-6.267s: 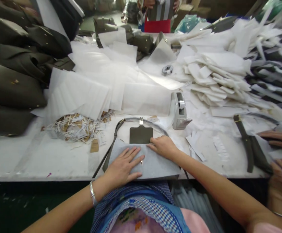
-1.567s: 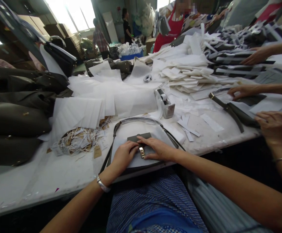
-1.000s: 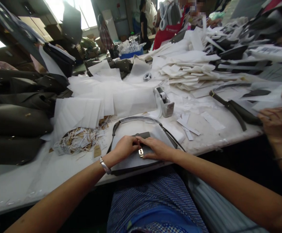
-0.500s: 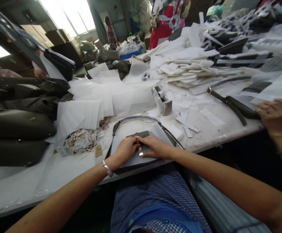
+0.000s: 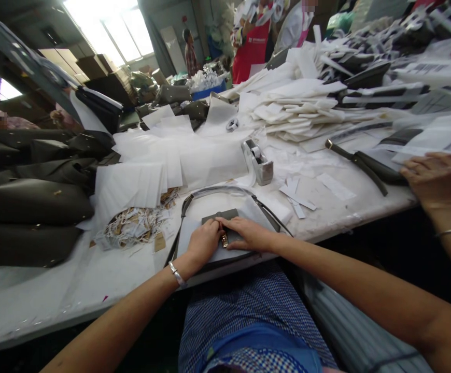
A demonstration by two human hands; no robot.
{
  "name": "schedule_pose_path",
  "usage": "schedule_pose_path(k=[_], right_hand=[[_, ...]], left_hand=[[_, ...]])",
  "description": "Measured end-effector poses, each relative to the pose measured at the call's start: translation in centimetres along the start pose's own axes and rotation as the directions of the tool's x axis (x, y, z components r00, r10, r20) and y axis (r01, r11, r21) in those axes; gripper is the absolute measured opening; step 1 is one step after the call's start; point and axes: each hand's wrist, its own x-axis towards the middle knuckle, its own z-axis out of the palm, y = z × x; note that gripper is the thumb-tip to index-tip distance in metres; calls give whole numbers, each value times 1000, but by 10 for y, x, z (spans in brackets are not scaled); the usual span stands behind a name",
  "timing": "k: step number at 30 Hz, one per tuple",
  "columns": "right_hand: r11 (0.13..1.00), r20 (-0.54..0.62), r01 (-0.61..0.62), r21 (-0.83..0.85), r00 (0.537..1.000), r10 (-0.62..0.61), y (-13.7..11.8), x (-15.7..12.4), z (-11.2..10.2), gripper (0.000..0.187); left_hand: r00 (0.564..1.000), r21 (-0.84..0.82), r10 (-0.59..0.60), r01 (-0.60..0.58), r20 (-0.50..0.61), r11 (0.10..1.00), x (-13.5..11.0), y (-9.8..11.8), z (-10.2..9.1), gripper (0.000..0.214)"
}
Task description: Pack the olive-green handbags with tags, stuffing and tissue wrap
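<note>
A dark olive handbag [image 5: 231,213] lies at the table's front edge, with white paper over part of it and its wrapped strap [image 5: 221,190] arched behind. My left hand [image 5: 206,241] is closed, its fingertips pressed at the bag's flap just left of a gold clasp [image 5: 224,239]. From the other side my right hand [image 5: 249,233] grips the same spot, index finger above the clasp and thumb beside it. The fingertips of both hands meet there, so the piece between them is partly hidden.
A tape dispenser [image 5: 258,163] stands behind the bag. To the left are stringed tags [image 5: 136,228], paper sheets [image 5: 132,189] and stacked dark bags [image 5: 31,202]. Paper strips [image 5: 297,194] lie to the right. A co-worker's hand [image 5: 433,178] rests by another bag [image 5: 381,168].
Both my hands stay at the clasp, with the left fingers slightly more curled. The clasp's glint has dimmed. The camera view has shifted a little.
</note>
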Motion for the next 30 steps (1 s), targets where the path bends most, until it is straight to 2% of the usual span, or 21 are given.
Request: schedule_pose_path(k=[8,15,20,25,30], right_hand=[[1000,2,7,-17,1000,-7,1,0,1,89],[1000,1,-20,7,1000,20,-1,-1,-1,87],[1000,-5,-20,15,1000,20,3,-1,2,87],[999,-11,-19,33,1000,20,3,-1,3,90],[996,-27,-47,78,998,49,3,-2,3,100]], left_hand=[[997,-134,76,-80,-34,988,-3,-9,3,11],[986,-301,147,-164,-79,939,-6,-15,0,12],[985,-383,123,-159,-119,910,-6,-18,-3,15],[985,-403,111,-157,-135,902,-5,-16,-5,7],[989,-347,112,-138,-95,928,1,-9,-10,8]])
